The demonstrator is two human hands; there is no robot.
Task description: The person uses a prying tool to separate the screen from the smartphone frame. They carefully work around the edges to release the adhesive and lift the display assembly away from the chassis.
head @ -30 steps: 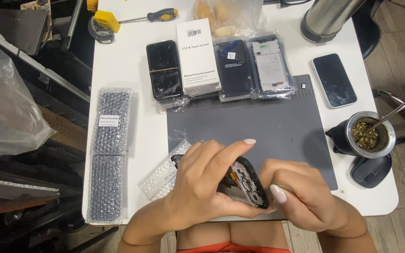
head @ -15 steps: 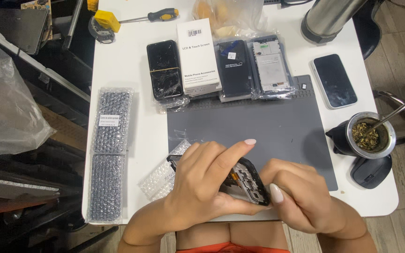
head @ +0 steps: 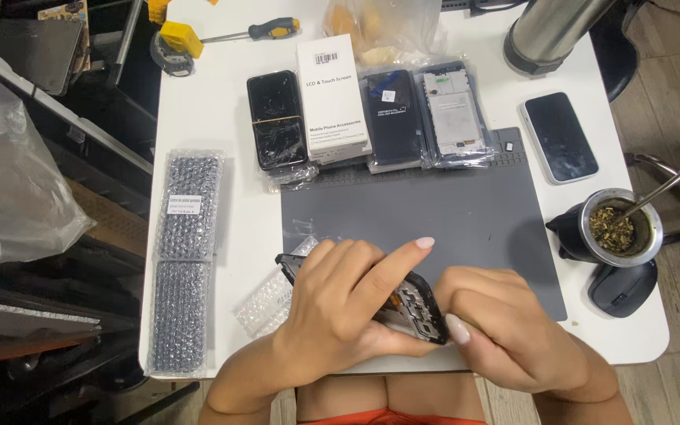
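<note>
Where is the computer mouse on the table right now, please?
In the head view, the black mouse lies at the table's near right corner, just below the metal cup of herbs.

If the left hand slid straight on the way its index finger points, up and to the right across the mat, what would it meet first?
Probably nothing soon: the left hand points over bare grey mat, toward the white-edged phone off the mat's far right corner. Height above the mat is unclear.

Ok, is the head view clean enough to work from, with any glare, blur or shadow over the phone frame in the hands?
Head view: sharp and evenly lit, with no motion blur; soft shadows only under the left hand and right hand; the open black phone frame is mostly hidden by fingers; mild sheen on the grey rubber work mat.
</note>
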